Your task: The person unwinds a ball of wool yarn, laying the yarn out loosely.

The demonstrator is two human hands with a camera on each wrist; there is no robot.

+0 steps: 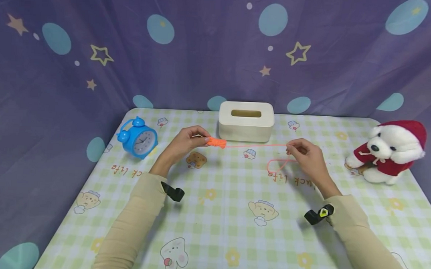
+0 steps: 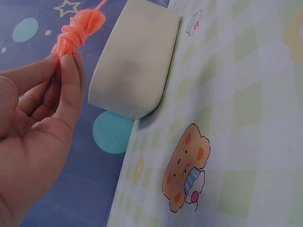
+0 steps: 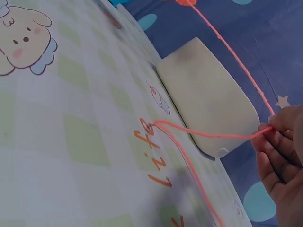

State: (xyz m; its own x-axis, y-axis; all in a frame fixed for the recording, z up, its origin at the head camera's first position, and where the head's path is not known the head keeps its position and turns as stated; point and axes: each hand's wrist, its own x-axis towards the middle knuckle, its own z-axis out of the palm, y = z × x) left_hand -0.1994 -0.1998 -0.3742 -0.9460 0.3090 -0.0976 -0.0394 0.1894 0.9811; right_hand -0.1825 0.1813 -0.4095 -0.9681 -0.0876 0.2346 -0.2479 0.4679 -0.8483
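Note:
My left hand [image 1: 190,143] pinches one end of a small wound bundle of orange yarn [image 1: 216,142] between thumb and fingertips. In the left wrist view the bundle [image 2: 78,30] shows turns wrapped round its middle. From it a single strand [image 1: 256,146] runs taut to the right. My right hand [image 1: 306,154] pinches that strand between thumb and index finger, above the table. Past the right fingers the loose tail [image 3: 203,134] droops toward the tablecloth in a loop.
A cream tissue box [image 1: 246,130] stands behind the strand at the table's back. A blue alarm clock [image 1: 137,138] is at the left, and a white plush bear [image 1: 388,152] in red hat and clothes sits at the right. A purple curtain [image 1: 204,69] hangs behind the checkered tablecloth [image 1: 211,230].

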